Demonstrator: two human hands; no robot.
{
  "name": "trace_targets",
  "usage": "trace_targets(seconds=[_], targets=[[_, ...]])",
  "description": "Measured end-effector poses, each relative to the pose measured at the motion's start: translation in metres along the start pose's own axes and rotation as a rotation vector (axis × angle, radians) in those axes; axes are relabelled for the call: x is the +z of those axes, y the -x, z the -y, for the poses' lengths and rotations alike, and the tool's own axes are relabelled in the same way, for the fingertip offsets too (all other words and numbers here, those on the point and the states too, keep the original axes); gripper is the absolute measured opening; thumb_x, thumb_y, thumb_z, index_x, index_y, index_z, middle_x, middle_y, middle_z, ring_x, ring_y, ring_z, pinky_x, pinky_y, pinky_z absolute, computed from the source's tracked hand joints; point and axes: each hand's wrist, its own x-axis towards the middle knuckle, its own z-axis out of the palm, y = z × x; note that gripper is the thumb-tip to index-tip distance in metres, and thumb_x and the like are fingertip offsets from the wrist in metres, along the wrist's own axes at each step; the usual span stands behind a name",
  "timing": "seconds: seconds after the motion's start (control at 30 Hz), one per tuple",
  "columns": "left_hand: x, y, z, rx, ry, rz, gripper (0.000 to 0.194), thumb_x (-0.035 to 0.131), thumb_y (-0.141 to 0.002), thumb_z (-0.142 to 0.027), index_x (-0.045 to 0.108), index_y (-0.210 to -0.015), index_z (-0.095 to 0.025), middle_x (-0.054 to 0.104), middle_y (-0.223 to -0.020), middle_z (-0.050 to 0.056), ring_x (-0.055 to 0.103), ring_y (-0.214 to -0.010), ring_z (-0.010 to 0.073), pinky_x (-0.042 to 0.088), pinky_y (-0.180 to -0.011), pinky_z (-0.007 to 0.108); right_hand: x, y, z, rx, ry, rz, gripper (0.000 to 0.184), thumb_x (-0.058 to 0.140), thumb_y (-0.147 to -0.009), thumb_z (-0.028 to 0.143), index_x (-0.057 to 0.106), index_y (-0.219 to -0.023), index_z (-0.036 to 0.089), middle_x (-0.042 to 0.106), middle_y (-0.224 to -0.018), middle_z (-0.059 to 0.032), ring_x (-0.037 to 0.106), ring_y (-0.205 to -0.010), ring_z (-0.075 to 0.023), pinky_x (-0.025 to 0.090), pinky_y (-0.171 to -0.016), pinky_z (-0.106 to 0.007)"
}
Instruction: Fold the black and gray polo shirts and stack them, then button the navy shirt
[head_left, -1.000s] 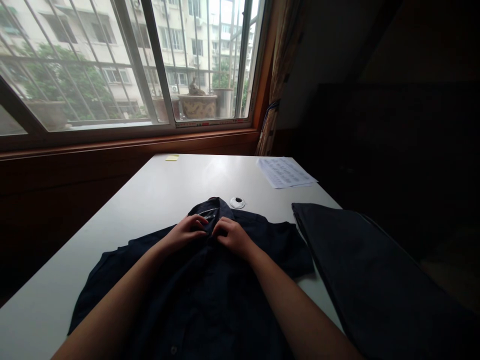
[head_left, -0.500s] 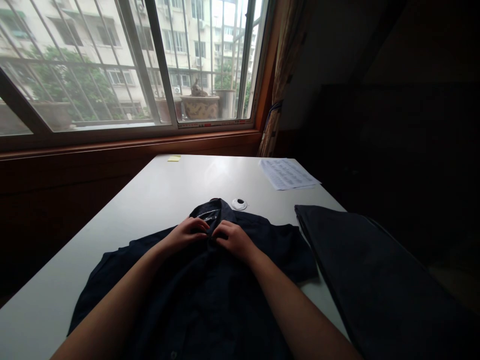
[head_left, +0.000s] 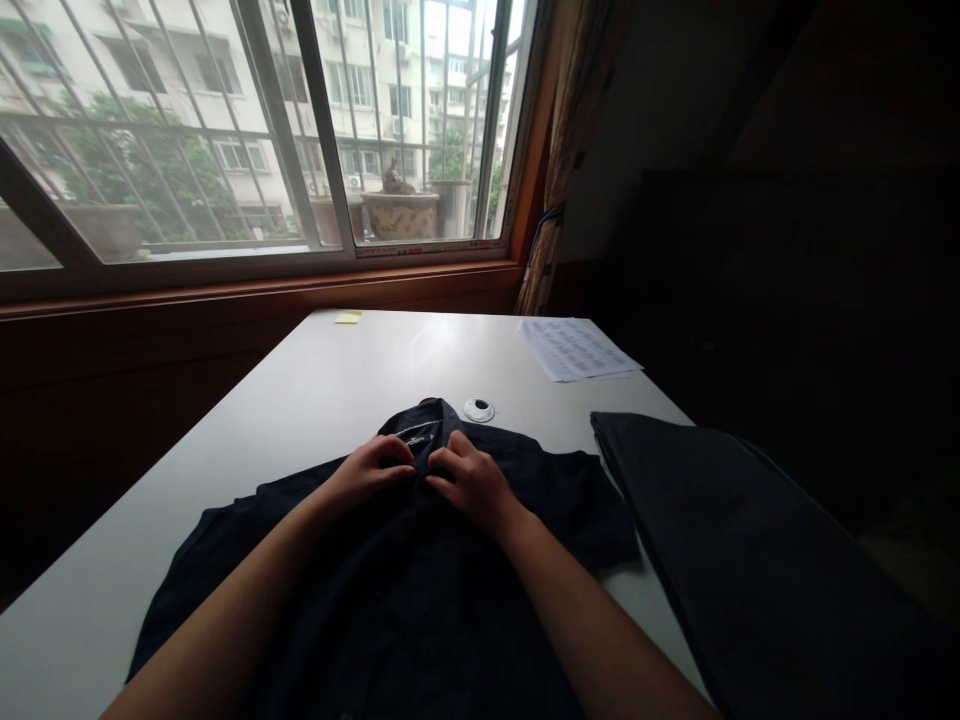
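A dark navy short-sleeved shirt [head_left: 360, 590] lies spread flat, front up, on the white table [head_left: 300, 400], its collar pointing away from me. My left hand [head_left: 367, 470] and my right hand [head_left: 472, 485] meet just below the collar, on the shirt's front placket. Both hands have their fingers curled and pinched on the fabric at the top of the placket. What the fingertips grip exactly is too dark to make out.
A second dark garment [head_left: 750, 560] lies along the table's right edge. Printed papers [head_left: 574, 347] sit at the far right corner, a yellow sticky note [head_left: 348, 317] at the far edge, and a round cable grommet [head_left: 478, 409] just beyond the collar. A barred window runs behind.
The hands stay at the collar; my right hand has edged slightly forward and the fingers have shifted a little on the placket. The view moved slightly.
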Motion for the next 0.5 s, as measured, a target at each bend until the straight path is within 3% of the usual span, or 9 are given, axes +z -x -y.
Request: trace_targets(seconds=[0.1,0.23,0.5], targets=[[0.0,-0.001,0.0,0.018,-0.018,-0.003,0.032,0.074,-0.082,-0.047,0.071,-0.098,-0.02,0.071,-0.101,0.007,0.065,-0.1,0.0255,0.052,-0.089,0.038,-0.003,-0.001,0.003,-0.003,-0.056,0.044,0.017,0.067,-0.091,0.038,0.071,-0.102,0.026,0.067,-0.087,-0.0027,0.065,-0.077,-0.0179,0.049,-0.072,-0.028],[0.0,-0.001,0.004,0.047,-0.028,-0.001,0.03,0.074,-0.082,-0.047,0.072,-0.096,-0.02,0.071,-0.1,0.007,0.065,-0.101,0.0259,0.052,-0.09,0.038,-0.005,-0.001,0.005,0.035,-0.103,0.061,0.023,0.056,-0.098,0.037,0.077,-0.094,0.027,0.077,-0.088,-0.0039,0.071,-0.083,-0.02,0.048,-0.075,-0.028],[-0.002,0.001,0.0,0.057,-0.048,0.025,0.028,0.075,-0.082,-0.042,0.072,-0.1,-0.02,0.07,-0.103,0.007,0.062,-0.104,0.0264,0.05,-0.093,0.039,-0.002,-0.005,0.012,0.225,-0.153,0.013,0.014,0.072,-0.085,0.037,0.077,-0.079,0.026,0.077,-0.081,-0.0028,0.071,-0.076,-0.0208,0.049,-0.07,-0.029]])
